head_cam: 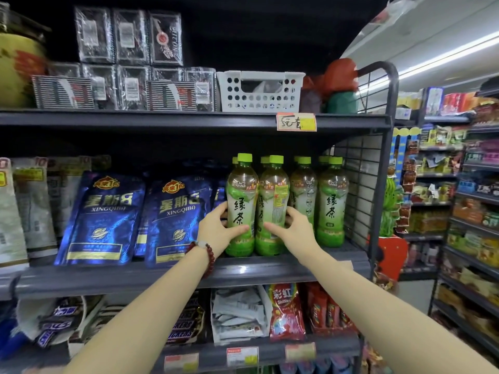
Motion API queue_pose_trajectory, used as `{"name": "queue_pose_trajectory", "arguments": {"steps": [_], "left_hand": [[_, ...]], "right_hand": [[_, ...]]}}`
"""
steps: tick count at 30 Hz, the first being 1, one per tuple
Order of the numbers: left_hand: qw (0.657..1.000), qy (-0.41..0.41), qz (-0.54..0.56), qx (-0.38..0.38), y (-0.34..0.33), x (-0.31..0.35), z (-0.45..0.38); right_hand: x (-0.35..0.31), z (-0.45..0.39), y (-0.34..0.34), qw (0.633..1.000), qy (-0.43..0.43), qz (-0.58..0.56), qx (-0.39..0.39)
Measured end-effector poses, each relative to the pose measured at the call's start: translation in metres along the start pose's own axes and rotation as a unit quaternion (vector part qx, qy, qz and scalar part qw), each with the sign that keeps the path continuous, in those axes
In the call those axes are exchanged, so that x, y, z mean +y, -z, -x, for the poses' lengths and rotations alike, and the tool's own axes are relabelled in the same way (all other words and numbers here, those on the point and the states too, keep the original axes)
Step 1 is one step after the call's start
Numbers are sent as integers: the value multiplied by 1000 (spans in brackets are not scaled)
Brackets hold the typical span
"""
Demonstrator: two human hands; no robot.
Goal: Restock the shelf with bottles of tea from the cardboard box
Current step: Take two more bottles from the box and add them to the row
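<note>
Several green-capped bottles of green tea stand in rows on the middle shelf (270,268), at its right end. My left hand (218,228) grips the front left bottle (241,201) around its label. My right hand (291,225) grips the bottle beside it (272,201) from the right. Both bottles stand upright on the shelf, touching each other. Two more front bottles (332,203) stand to their right against the wire side panel. The cardboard box is out of view.
Blue snack pouches (102,217) stand left of the bottles. A white perforated basket (259,91) and wrapped packs sit on the shelf above. Candy bars and Skittles bags (286,311) fill the shelf below. Another stocked aisle lies at the right.
</note>
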State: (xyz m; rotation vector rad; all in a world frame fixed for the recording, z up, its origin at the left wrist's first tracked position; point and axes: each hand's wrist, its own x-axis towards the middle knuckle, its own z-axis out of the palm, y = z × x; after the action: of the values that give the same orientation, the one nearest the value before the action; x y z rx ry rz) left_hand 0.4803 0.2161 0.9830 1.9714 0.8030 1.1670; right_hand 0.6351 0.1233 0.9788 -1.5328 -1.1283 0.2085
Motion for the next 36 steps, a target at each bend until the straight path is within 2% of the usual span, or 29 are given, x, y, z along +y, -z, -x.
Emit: {"name": "queue_pose_trajectory", "arguments": {"steps": [4,15,22,30,36], "left_hand": [[1000,7,-6,3,-4,-5,0],[998,56,-25,15,-7,-3,10],[978,80,-194,-8,-7,9,18],[965,55,-257,-25,11,13,50],[951,47,-300,-64,35,9,89]], "right_hand": [[6,-1,-2,1000,0,-26,-3],[10,-1,-2,999,9,14,-35],[4,8,-7,994,9,111,-7],[1,32,-2,965,-3,259,-37],[-3,75,-1,939,74,331,-59]]}}
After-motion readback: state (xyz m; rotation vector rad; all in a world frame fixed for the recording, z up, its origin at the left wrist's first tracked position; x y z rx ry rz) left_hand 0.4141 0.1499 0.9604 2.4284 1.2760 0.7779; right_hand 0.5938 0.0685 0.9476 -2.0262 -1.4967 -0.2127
